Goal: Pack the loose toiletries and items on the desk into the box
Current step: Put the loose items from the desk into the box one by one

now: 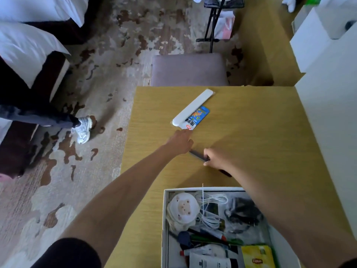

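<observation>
Right hand [216, 158] grips the dark stick [197, 155], left hand [180, 141] open at the blue tube [199, 117]: pinch its near end, both into the box [164, 219].

Table [251, 122]: yellow wood-grain top; white elongated case [193, 107] lies diagonally near the far edge; blue printed sachet [198, 118] lies alongside, touching it; dark slim object [197, 155] sits mid-table, partly covered; open white box [164, 209] stands at the near edge, holding assorted items.
</observation>
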